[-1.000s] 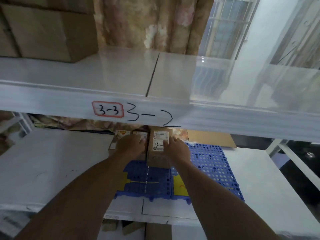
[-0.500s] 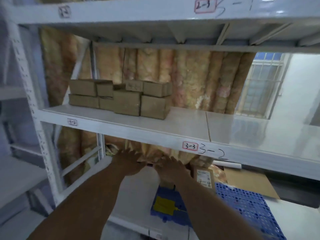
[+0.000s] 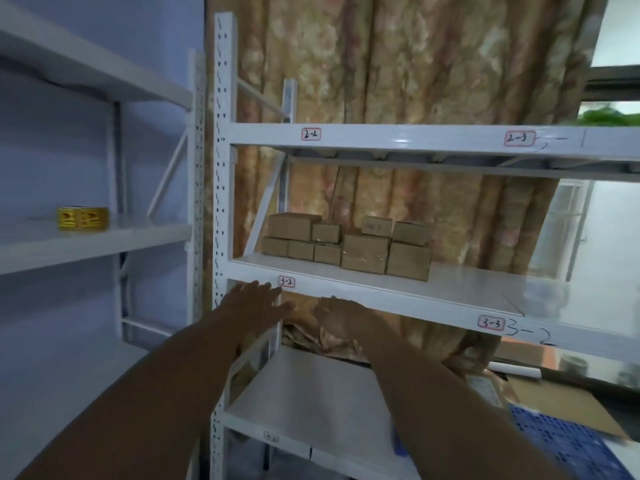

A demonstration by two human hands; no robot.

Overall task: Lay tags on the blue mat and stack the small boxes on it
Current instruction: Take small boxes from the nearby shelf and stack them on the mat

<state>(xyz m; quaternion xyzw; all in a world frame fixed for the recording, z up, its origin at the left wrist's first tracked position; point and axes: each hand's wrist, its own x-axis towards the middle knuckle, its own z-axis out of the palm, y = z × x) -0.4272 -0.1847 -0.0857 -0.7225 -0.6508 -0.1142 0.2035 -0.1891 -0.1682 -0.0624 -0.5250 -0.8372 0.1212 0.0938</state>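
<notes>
Both hands are raised at the front edge of a white metal rack shelf [image 3: 381,293] marked 3-2.
The left hand [image 3: 258,304] is released, its fingers straight and spread just below the shelf's front beam, holding nothing. The right hand [image 3: 341,317] is beside it with its back to the camera, blurred against the patterned tan curtain [image 3: 398,64], so I cannot tell whether it is clenched or loose. The small brown cardboard boxes [image 3: 346,247] sit on that shelf in a two-tier cluster, above and apart from both hands. The blue perforated plastic mat [image 3: 575,448] lies at the lower right on the white shelf below [image 3: 311,393], partly behind the right forearm. Near the mat are a flat brown cardboard sheet [image 3: 568,407] and a brown box with a white label [image 3: 485,389]. A small yellow printed pack [image 3: 83,219] sits on the neighbouring white shelf [image 3: 97,247] at left.
</notes>
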